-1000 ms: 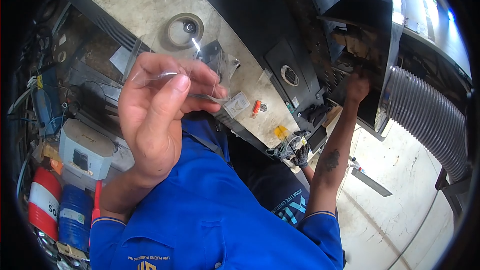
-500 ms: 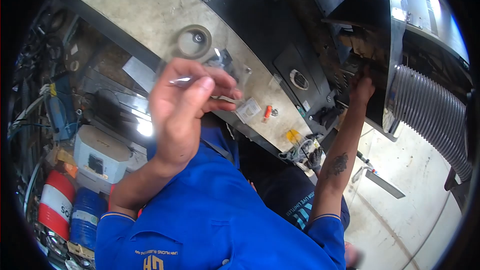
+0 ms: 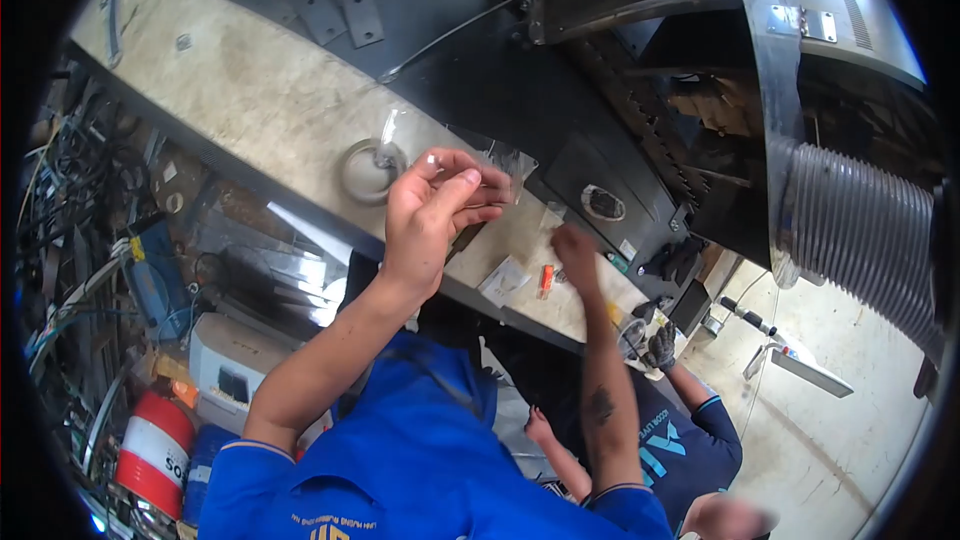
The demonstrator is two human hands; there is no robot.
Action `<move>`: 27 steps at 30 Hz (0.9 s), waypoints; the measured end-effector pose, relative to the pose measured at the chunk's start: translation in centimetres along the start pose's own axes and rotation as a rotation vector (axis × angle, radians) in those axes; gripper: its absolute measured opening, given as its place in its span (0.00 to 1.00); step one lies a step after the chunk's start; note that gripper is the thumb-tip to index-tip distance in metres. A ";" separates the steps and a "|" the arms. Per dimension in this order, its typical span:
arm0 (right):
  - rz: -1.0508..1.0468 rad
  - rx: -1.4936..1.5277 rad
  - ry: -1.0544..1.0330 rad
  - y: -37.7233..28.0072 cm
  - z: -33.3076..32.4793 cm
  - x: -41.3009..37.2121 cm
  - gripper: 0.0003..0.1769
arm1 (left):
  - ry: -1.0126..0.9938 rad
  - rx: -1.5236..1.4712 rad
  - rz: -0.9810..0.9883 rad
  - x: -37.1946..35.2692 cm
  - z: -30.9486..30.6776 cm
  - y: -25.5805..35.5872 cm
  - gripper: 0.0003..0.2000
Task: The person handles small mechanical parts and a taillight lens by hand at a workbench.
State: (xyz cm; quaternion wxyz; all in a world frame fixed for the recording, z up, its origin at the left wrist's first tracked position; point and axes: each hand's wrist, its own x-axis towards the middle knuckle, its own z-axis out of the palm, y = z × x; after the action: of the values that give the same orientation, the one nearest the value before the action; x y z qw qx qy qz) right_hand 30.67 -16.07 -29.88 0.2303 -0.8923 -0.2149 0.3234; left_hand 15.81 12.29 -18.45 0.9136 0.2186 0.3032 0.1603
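Thumb and fingers of my left hand (image 3: 435, 215) are pinched on a clear plastic bag (image 3: 512, 168), held up over the pale worktop (image 3: 250, 80). Small dark items show through the plastic. Behind my left wrist a roll of tape (image 3: 350, 175) lies on the worktop. My right hand (image 3: 575, 258) is blurred above the worktop, close to a small orange object (image 3: 546, 281); its fingers look curled, but what they hold, if anything, cannot be made out. A small paper packet (image 3: 506, 280) lies between the two hands.
A co-worker in a dark shirt (image 3: 690, 440) is at the lower right, a gloved hand (image 3: 661, 348) at the worktop's end. A ribbed hose (image 3: 865, 230) hangs at the right. Flat metal plates (image 3: 360, 18) lie on the dark machine bed. Drums (image 3: 155, 452) stand lower left.
My right hand has come out of the dark machine opening, back over the worktop. My left hand and the bag are lower and further right in view. The camera view has shifted.
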 end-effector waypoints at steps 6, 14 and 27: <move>0.026 -0.006 -0.239 -0.5 4.9 -1.3 0.15 | 0.059 -0.048 -0.117 10.1 0.0 -8.7 0.04; 0.112 0.940 0.210 0.6 -6.9 10.1 0.28 | -0.073 0.014 -0.210 21.0 4.0 -20.3 0.04; 0.041 1.588 0.185 8.3 -11.9 24.9 0.10 | -0.314 0.063 -0.180 33.2 11.0 -27.2 0.06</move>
State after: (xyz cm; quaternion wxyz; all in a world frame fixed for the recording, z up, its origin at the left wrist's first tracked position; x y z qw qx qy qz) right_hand 58.10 -12.66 -38.18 0.8078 -0.4886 0.1161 0.3087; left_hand 52.41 -0.12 -40.06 0.9530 0.2414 0.1802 0.0322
